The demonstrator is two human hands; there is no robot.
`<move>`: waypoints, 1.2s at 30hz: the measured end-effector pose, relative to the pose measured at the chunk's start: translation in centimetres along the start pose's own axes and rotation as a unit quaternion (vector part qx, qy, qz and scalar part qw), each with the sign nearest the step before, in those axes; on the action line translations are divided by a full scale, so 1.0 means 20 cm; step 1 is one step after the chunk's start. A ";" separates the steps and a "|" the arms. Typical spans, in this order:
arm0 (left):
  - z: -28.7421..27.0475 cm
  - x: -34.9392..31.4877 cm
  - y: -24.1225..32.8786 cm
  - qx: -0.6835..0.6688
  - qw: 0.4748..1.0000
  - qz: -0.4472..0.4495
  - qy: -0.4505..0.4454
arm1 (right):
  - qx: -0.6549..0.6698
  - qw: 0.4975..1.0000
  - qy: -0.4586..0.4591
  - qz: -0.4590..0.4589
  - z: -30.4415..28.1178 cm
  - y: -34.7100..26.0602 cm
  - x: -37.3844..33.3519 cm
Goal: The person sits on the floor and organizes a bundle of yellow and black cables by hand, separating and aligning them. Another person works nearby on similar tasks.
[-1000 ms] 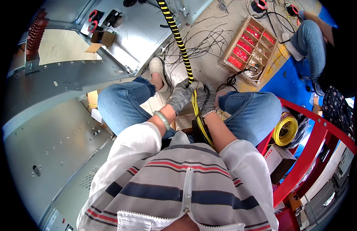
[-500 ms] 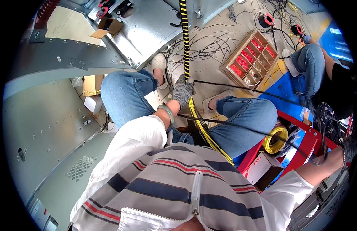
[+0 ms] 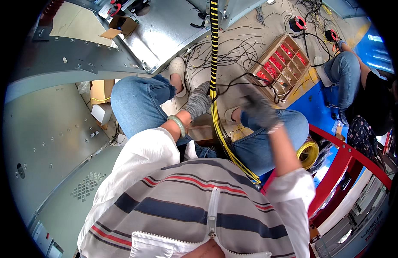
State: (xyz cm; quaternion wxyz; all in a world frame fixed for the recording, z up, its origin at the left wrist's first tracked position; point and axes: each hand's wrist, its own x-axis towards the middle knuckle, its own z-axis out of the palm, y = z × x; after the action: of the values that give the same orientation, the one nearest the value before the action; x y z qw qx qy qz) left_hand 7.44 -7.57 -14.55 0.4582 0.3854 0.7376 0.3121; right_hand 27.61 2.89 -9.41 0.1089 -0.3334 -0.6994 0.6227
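Gripping cables [image 3: 215, 113], left hand [image 3: 198, 102] sits apart from right hand [image 3: 261, 109], whose hold is unclear — slack could loosen the cord [image 3: 228, 87].

Wooden compartment tray [image 3: 267, 52] on tan floor [image 3: 274, 23], red pieces in several cells. Round red-and-black item [image 3: 298, 23] beyond. Blue mat [image 3: 308, 101] at right, co-worker's jeans-clad leg [image 3: 349, 71] near. Red metal frame [image 3: 330, 180], lower right. Open cardboard box [image 3: 129, 28] on shiny metal sheet [image 3: 164, 38], upper left. Brown carton [image 3: 101, 91], left, white box [image 3: 101, 113] just beside.
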 end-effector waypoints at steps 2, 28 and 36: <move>0.03 0.01 -0.11 0.152 0.977 0.126 0.083 | -0.108 0.985 -0.045 0.125 0.28 -0.06 0.09; -0.07 0.10 0.16 0.193 0.970 -0.099 -0.109 | 0.065 0.944 0.127 0.298 0.64 0.15 0.05; -0.01 0.13 0.18 0.301 0.948 -0.070 -0.077 | 0.196 0.913 -0.027 0.357 0.50 0.11 0.11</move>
State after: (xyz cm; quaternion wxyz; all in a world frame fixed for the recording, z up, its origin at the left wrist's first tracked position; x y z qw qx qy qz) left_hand 7.52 -3.51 -12.65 0.3967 0.4759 0.7848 0.0120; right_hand 21.04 -3.74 -13.97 -0.0763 -0.5154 -0.4006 0.7537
